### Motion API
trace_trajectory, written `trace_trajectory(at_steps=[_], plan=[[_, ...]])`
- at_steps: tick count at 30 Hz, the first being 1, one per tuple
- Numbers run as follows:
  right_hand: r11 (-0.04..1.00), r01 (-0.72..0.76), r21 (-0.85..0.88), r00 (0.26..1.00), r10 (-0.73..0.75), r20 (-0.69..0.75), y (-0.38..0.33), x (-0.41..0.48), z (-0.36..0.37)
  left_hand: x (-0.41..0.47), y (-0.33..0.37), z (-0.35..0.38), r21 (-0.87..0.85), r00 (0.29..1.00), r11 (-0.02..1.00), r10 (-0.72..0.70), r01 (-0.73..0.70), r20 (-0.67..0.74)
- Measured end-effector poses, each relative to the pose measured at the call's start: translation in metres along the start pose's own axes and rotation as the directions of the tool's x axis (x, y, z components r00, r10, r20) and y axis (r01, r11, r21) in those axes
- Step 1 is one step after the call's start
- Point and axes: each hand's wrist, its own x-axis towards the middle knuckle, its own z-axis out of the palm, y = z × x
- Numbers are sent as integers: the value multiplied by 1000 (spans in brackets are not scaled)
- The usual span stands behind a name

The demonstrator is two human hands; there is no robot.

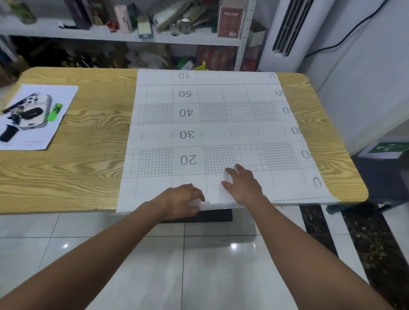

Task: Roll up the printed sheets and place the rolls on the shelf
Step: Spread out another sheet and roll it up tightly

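White paper printed with grid blocks and large numbers, the printed sheet [212,122] lies flat across the right half of the wood-grain surface [94,138]. It reaches from the far edge to the near edge and a little past it.

At the near edge, about midway along the sheet's width, the left hand [182,200] has its fingers curled over the paper's lip with the thumb below. It pinches the lip where it looks slightly lifted, which I'd judge to be the start of the first turn of the roll. Just beside it the right hand [243,184] lies flat on the sheet, fingers straight and spread, apparently pressing the paper down so it does not slide while the lip is turned. None of the sheet is rolled yet, so the task looks barely begun.

Near the left edge of the surface, well apart from the sheet, a smaller paper [31,117] carries a phone [36,111] and some small items, out of the roll's path. Beyond the far edge stands the crowded shelf [110,34], where the roll is meant to go.
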Motion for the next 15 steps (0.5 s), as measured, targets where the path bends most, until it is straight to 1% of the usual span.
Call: trace_trajectory(at_steps=[2,4,6,8,11,13,15], plan=[[1000,12,27,1000,-13,28,1,-9,2,-2,-1,0,-70,998,996,-60,60,4],[996,22,81,999,-25,32,2,-18,3,-4,-1,-2,-70,995,993,-98,98,-4],[990,37,136,999,-35,-13,2,-29,1,-7,-3,-5,-30,992,992,-124,123,-34],[984,65,164,997,-56,-58,1,-39,-1,-9,-5,-8,-36,986,989,-145,142,-83],[976,110,187,994,-103,-44,1,-46,-4,-9,-12,-11,-102,974,979,-189,177,-123],[977,118,178,993,-115,-26,4,-47,-4,-7,-16,-14,-72,967,974,-224,216,-121],[985,126,120,992,-123,-34,6,-44,-2,-5,-20,-16,-20,961,971,-238,237,-142]])
